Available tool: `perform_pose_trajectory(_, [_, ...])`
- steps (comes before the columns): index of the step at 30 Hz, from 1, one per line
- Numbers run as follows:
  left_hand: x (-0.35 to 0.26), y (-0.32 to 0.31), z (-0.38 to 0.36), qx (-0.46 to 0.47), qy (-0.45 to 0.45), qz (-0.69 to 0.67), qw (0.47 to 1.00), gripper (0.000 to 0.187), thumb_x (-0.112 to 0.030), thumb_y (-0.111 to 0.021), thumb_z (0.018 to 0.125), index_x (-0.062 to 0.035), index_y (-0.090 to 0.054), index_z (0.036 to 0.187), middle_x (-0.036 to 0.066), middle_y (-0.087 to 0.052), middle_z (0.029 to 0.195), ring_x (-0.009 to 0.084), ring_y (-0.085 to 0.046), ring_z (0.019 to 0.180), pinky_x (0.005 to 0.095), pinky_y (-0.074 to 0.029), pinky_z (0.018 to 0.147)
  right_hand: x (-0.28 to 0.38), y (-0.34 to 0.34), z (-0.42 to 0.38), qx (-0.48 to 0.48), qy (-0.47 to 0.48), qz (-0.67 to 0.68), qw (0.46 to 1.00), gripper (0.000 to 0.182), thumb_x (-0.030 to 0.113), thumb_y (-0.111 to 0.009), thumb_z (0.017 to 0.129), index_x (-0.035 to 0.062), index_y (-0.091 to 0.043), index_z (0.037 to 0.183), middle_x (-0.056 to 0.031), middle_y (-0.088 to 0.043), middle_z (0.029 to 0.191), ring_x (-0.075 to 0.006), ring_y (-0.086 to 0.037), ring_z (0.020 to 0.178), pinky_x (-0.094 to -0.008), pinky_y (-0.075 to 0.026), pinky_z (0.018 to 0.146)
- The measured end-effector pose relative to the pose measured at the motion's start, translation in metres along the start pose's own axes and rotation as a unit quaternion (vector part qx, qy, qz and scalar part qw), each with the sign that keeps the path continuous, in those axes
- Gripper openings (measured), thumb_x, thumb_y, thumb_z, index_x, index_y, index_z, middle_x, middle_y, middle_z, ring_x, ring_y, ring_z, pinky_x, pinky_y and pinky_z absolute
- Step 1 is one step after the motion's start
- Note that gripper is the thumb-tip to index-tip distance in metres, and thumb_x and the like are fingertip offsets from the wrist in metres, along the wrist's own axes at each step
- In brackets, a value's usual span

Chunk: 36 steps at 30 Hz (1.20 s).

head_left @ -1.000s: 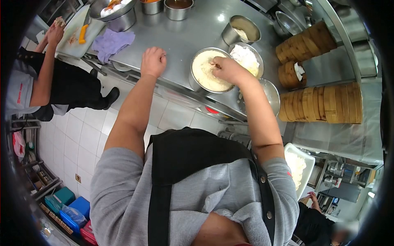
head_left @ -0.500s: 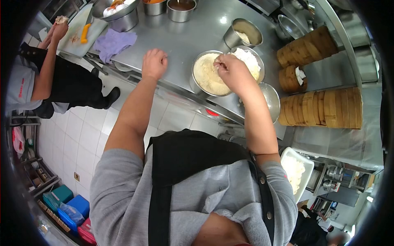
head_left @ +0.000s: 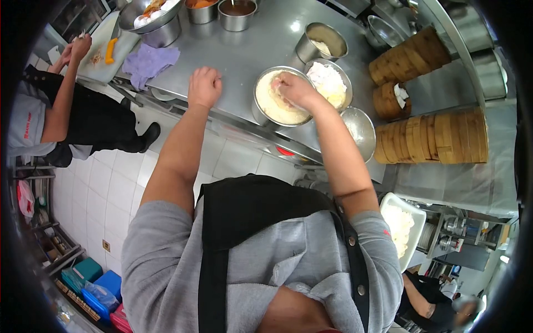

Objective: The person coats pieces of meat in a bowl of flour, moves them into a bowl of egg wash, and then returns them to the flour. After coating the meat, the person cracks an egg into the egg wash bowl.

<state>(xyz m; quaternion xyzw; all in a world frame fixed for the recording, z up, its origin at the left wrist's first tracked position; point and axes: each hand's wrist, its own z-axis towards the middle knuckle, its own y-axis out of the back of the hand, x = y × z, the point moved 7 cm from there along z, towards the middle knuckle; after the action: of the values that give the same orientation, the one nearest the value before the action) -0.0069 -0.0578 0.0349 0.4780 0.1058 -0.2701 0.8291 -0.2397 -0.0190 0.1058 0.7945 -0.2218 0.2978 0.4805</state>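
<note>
My right hand [head_left: 297, 90] is over a round metal pot [head_left: 259, 106] of pale yellow crumbs [head_left: 272, 108], its fingers bent inward at the crumbs' surface. Whatever those fingers hold is hidden. Touching the pot's right side is a metal bowl [head_left: 350, 91] with a white, floury-looking mass [head_left: 327, 80] and some yellowish bits. My left hand [head_left: 205, 87] rests as a loose fist at the steel table's front edge, left of the pot, with nothing visible in it. A shallow metal bowl [head_left: 362, 133] sits at the table edge by my right forearm.
Behind stands a taller metal pot [head_left: 311, 47] with pale contents. Bamboo steamers [head_left: 433, 136] are stacked at the right. A purple cloth [head_left: 149, 62], a yellow-handled knife [head_left: 111, 49] and a co-worker [head_left: 55, 105] are at the left. A white tub [head_left: 412, 244] stands right of me.
My right hand has moved slightly left and lower, away from the rim between the two containers and into the crumbs. My left hand stays at the table edge. The view has shifted slightly.
</note>
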Motion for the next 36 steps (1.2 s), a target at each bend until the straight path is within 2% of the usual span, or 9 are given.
perform_pose_trajectory(3, [0.004, -0.001, 0.001, 0.01, 0.01, 0.002, 1.0, 0.01, -0.01, -0.06, 0.075, -0.0125, -0.064, 0.084, 0.004, -0.059, 0.092, 0.0269, -0.053, 0.095, 0.0405, -0.043, 0.086, -0.001, 0.008, -0.004, -0.009, 0.0, 0.102, 0.995, 0.019, 0.01, -0.051, 0.084, 0.0014, -0.059, 0.099, -0.0125, -0.061, 0.081, -0.0198, -0.06, 0.072, -0.0335, -0.049, 0.069])
perform_pose_trajectory(10, [-0.002, 0.005, 0.003, -0.003, 0.0, -0.011, 1.0, 0.009, -0.01, -0.058, 0.077, -0.0111, -0.064, 0.083, 0.006, -0.06, 0.089, 0.0292, -0.054, 0.091, 0.0411, -0.043, 0.082, 0.027, -0.01, -0.036, -0.141, 0.039, -0.365, 0.919, 0.041, 0.012, -0.067, 0.077, 0.0011, -0.052, 0.114, -0.0198, -0.059, 0.106, -0.0352, -0.061, 0.101, -0.0404, -0.049, 0.089])
perform_pose_trajectory(14, [0.0, 0.004, 0.002, -0.008, -0.008, -0.009, 1.0, 0.009, -0.009, -0.058, 0.077, -0.0116, -0.064, 0.083, 0.006, -0.059, 0.089, 0.029, -0.054, 0.092, 0.0409, -0.043, 0.082, 0.022, -0.004, -0.027, -0.151, 0.019, -0.381, 0.912, 0.048, 0.017, -0.072, 0.074, -0.0004, -0.051, 0.113, -0.0202, -0.058, 0.111, -0.0349, -0.06, 0.103, -0.0405, -0.05, 0.088])
perform_pose_trajectory(21, [-0.001, 0.004, 0.001, -0.011, -0.001, -0.013, 1.0, 0.009, -0.008, -0.057, 0.077, -0.0119, -0.063, 0.082, 0.006, -0.06, 0.089, 0.0293, -0.055, 0.091, 0.0411, -0.044, 0.082, 0.001, 0.019, -0.027, -0.08, 0.033, -0.02, 0.996, 0.04, 0.019, -0.068, 0.073, -0.002, -0.058, 0.106, -0.0165, -0.064, 0.095, -0.0249, -0.062, 0.091, -0.0338, -0.048, 0.082])
perform_pose_trajectory(27, [0.0, 0.004, 0.002, -0.013, -0.004, -0.011, 1.0, 0.009, -0.009, -0.057, 0.077, -0.012, -0.064, 0.083, 0.006, -0.06, 0.089, 0.0289, -0.055, 0.091, 0.0411, -0.044, 0.082, 0.004, 0.029, -0.039, -0.203, -0.01, -0.194, 0.96, 0.033, 0.016, -0.064, 0.077, -0.0016, -0.059, 0.104, -0.0168, -0.065, 0.096, -0.0279, -0.063, 0.091, -0.0348, -0.049, 0.08])
perform_pose_trajectory(30, [0.003, 0.002, 0.001, -0.005, 0.004, -0.011, 1.0, 0.009, -0.01, -0.059, 0.076, -0.0126, -0.064, 0.083, 0.004, -0.059, 0.091, 0.0276, -0.054, 0.094, 0.0404, -0.043, 0.084, 0.039, 0.05, -0.058, -0.231, 0.061, -0.069, 0.969, 0.027, 0.013, -0.061, 0.078, -0.0016, -0.059, 0.101, -0.0174, -0.066, 0.095, -0.0296, -0.064, 0.085, -0.035, -0.05, 0.076])
perform_pose_trajectory(31, [0.003, 0.0, 0.001, 0.0, 0.006, -0.01, 1.0, 0.009, -0.011, -0.06, 0.075, -0.0129, -0.064, 0.083, 0.004, -0.059, 0.092, 0.0269, -0.054, 0.096, 0.0401, -0.043, 0.085, 0.052, 0.051, -0.063, -0.22, 0.099, -0.073, 0.968, 0.022, 0.011, -0.059, 0.082, -0.0008, -0.058, 0.101, -0.011, -0.062, 0.084, -0.0169, -0.06, 0.074, -0.0305, -0.049, 0.069])
perform_pose_trajectory(34, [0.003, -0.001, 0.002, 0.0, 0.003, -0.019, 1.0, 0.008, -0.011, -0.06, 0.075, -0.0126, -0.063, 0.083, 0.004, -0.059, 0.092, 0.0271, -0.053, 0.096, 0.0404, -0.043, 0.084, 0.029, 0.014, -0.033, -0.032, 0.045, 0.206, 0.977, 0.018, 0.012, -0.056, 0.085, -0.0002, -0.058, 0.099, -0.0078, -0.062, 0.08, -0.0162, -0.06, 0.069, -0.0306, -0.049, 0.062])
perform_pose_trajectory(36, [0.0, 0.001, -0.001, -0.009, -0.008, -0.003, 1.0, 0.008, -0.011, -0.059, 0.075, -0.0125, -0.063, 0.083, 0.005, -0.058, 0.092, 0.0274, -0.053, 0.096, 0.0405, -0.043, 0.084, -0.012, -0.01, 0.0, 0.037, -0.001, 0.119, 0.992, 0.018, 0.015, -0.052, 0.09, -0.0016, -0.056, 0.092, -0.009, -0.059, 0.07, -0.0172, -0.059, 0.058, -0.0329, -0.049, 0.053])
